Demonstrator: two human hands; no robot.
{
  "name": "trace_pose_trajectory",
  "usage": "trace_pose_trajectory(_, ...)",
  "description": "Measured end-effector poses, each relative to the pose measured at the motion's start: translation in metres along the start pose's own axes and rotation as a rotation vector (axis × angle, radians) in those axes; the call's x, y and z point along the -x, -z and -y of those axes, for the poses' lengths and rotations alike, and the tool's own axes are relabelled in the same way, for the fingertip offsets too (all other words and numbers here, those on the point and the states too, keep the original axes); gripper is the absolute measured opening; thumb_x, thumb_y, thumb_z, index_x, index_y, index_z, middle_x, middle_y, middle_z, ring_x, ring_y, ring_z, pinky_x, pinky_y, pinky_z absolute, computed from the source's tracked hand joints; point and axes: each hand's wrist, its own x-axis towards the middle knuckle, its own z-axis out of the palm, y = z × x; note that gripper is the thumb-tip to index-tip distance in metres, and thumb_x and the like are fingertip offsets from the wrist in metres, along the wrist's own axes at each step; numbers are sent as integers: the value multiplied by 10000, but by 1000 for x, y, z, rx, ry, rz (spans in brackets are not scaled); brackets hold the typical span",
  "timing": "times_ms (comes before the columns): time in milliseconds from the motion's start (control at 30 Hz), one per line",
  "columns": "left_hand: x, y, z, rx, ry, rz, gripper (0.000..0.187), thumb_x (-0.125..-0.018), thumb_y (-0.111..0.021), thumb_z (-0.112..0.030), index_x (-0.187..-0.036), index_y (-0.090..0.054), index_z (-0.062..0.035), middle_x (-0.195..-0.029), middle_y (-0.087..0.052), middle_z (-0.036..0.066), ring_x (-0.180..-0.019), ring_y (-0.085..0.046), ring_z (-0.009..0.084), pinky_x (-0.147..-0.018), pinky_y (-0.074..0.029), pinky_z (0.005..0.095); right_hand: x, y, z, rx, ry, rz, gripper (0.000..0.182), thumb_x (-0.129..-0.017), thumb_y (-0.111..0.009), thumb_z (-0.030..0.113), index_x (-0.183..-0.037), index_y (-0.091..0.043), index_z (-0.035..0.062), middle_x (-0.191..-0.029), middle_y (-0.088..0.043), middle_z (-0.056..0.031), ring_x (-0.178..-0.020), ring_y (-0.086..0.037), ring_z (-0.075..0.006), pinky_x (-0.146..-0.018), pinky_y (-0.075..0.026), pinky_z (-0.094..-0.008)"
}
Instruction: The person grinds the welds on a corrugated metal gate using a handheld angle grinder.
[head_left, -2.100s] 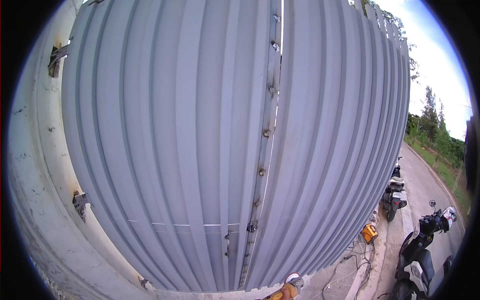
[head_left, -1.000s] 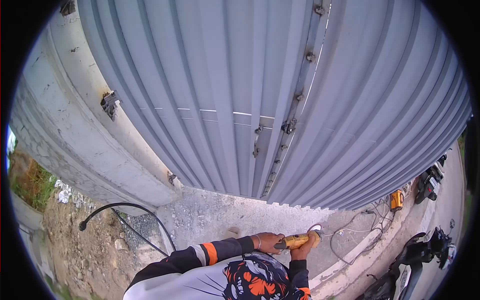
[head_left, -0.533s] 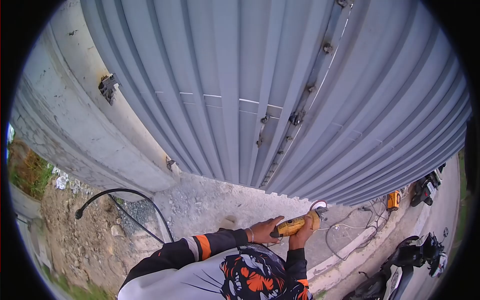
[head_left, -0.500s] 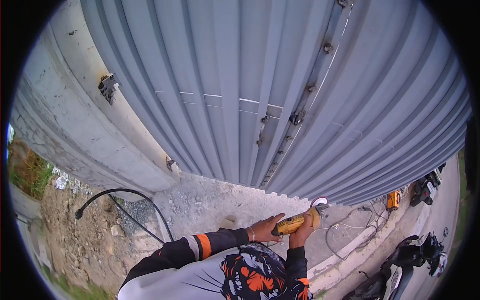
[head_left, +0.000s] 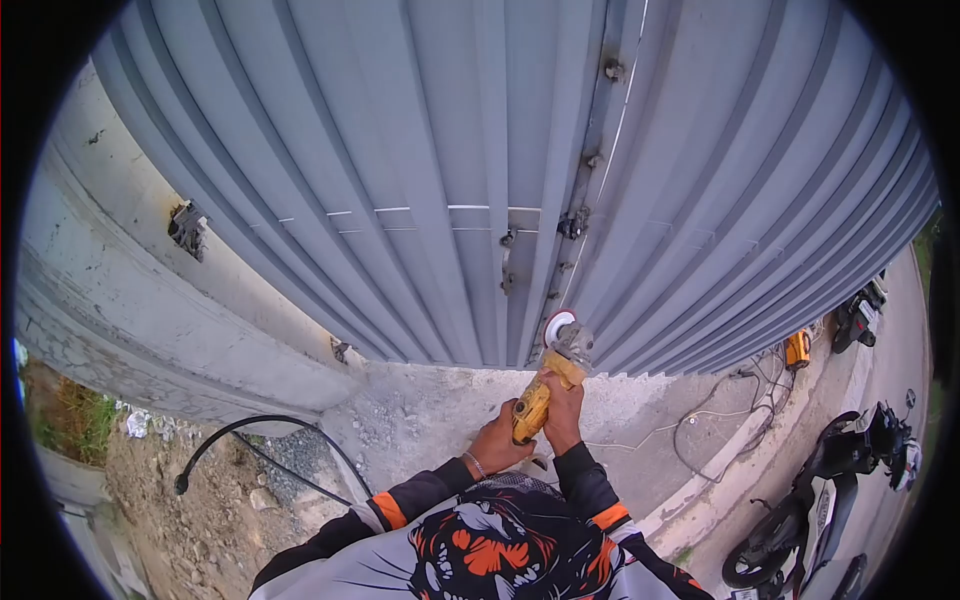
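Both of my hands grip a yellow angle grinder (head_left: 534, 408) with a grey metal head, tilted up toward the metal gate. My left hand (head_left: 496, 441) is closed round the rear of its body. Nearer the head, my right hand (head_left: 563, 412) wraps the body from the right side. A pale disc with a red rim (head_left: 557, 327) sits at the tool's upper end, in front of the lower part of the grey ribbed gate (head_left: 450, 150). Whether the disc touches the metal cannot be made out. Above it runs a vertical seam with several rough, dark weld lumps (head_left: 572, 224).
A concrete pillar (head_left: 130, 310) stands on the left. A black hose (head_left: 225, 430) curves over gravel and dirt. To the right lie tangled cables (head_left: 740, 410) near an orange machine (head_left: 797, 350), with a parked motorcycle (head_left: 820, 490) beyond the kerb.
The grinder has moved left and up from the lower right, and its head now points upward at the gate seam. Both hands moved with it. The view has shifted slightly to the right.
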Motion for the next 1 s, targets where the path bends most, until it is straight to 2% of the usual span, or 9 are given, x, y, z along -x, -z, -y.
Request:
trace_pose_trajectory(200, 6, 29, 6, -13, 84, -40, 876, -813, -803, -290, -1484, -314, -11, -1124, -688, 319, -1029, -698, 495, -877, -571, 510, -6, -28, -22, -98, -142, 22, 234, -895, -731, 77, -1112, -676, 10, -977, -676, -35, -836, -667, -149, -751, -546, -303)
trace_pose_trajectory(367, 15, 30, -4, -87, 172, -81, 865, -806, -800, -279, -1482, -330, -11, -1101, -699, 318, -1028, -697, 501, -872, -575, 514, -7, -29, -31, -196, -306, 27, 252, -914, -715, 125, -1130, -656, 9, -953, -659, -49, -804, -672, -180, -724, -565, -334)
trace_pose_trajectory(433, 13, 27, -21, -116, 185, -135, 863, -806, -802, -285, -1478, -336, -7, -1089, -701, 319, -1028, -695, 505, -873, -573, 519, -14, -26, -30, -224, -339, 41, 247, -936, -682, 159, -1128, -638, 11, -918, -650, -76, -768, -685, -216, -696, -591, -370)
trace_pose_trajectory(600, 10, 4, -73, -218, 290, -256, 867, -813, -808, -307, -1470, -342, 14, -1084, -692, 339, -1017, -691, 517, -883, -564, 537, -33, -15, -10, -256, -564, 207, 385, -922, -717, 277, -1185, -606, 19, -916, -651, -112, -762, -701, -254, -683, -598, -394)
trace_pose_trajectory(900, 1, -12, -116, -287, 345, -284, 900, -837, -795, -340, -1488, -312, 50, -1072, -688, 346, -1026, -690, 521, -887, -560, 530, -47, -7, 11, -347, -710, 274, 408, -941, -722, 315, -1189, -604, 12, -905, -652, -103, -755, -701, -245, -670, -594, -385)
trace_pose_trajectory(1000, -7, -17, -122, -303, 321, -326, 913, -842, -790, -353, -1494, -307, 64, -1081, -686, 354, -1042, -687, 523, -899, -556, 528, -56, -5, 24, -336, -737, 286, 408, -912, -754, 295, -1183, -648, 9, -962, -650, -61, -819, -673, -194, -712, -559, -349)
